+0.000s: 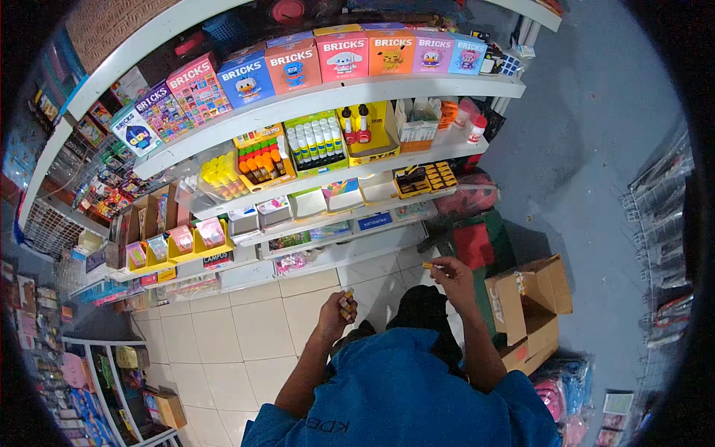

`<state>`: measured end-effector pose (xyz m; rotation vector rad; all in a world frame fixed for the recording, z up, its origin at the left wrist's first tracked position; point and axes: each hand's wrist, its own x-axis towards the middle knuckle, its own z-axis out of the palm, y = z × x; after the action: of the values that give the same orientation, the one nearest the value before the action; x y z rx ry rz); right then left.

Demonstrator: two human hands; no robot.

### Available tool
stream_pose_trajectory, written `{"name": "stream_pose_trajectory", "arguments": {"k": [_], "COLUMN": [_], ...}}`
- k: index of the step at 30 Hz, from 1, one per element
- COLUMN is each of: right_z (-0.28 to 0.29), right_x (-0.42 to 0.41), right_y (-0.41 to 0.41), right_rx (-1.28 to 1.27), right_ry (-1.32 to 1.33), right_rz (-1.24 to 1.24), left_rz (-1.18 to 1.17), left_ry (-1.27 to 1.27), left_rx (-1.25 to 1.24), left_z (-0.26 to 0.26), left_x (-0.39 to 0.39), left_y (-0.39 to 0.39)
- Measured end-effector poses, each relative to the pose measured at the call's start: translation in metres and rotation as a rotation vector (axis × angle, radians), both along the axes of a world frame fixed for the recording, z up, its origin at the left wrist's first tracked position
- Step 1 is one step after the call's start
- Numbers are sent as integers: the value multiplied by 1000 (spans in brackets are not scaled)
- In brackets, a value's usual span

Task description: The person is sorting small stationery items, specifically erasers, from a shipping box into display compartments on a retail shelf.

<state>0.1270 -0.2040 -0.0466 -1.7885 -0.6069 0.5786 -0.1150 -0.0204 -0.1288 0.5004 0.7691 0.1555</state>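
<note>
My left hand (338, 313) is closed around several small yellow-and-white pieces (346, 306), too small to name surely. My right hand (451, 276) pinches one small yellow piece (428, 266) between thumb and fingertips. Both hands are over the tiled floor, before the white shelves. On the nearer shelf tiers stand yellow-and-black boxes of small items (441, 176), touching each other, beside an open white carton (377, 189). Above them are a display box of white-capped glue sticks (315, 142), a box of orange and green-capped tubes (263, 162) and a yellow box with two dark-capped red bottles (356, 125).
Boxed brick toys (294, 63) line the upper white shelf. An opened cardboard box (533, 329) stands to the right, with plastic-wrapped bags (558, 391) beyond it. Wire racks with hanging packets (665, 268) are along the right wall. A low white-framed rack (111, 380) stands at the lower left.
</note>
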Motion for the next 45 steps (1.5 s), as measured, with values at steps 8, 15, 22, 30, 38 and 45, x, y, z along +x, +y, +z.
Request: {"name": "stream_pose_trajectory", "arguments": {"k": [8, 15, 22, 30, 38, 45], "right_z": [1, 6, -1, -13, -33, -90], "right_x": [5, 5, 18, 68, 132, 158], "right_y": [-1, 1, 2, -6, -22, 1], "right_rx": [-24, 11, -87, -51, -19, -4], "right_ry": [21, 36, 16, 63, 80, 199], "right_rz": [38, 48, 91, 202, 319, 310], "left_rz": [39, 41, 52, 137, 235, 226], "left_ry": [-11, 11, 71, 16, 98, 46], "left_rx": [-17, -17, 13, 42, 16, -8], "left_z": [0, 6, 15, 14, 0, -48], "left_x": [-1, 10, 35, 69, 140, 169], "left_y": [-8, -20, -31, -56, -101, -117]}}
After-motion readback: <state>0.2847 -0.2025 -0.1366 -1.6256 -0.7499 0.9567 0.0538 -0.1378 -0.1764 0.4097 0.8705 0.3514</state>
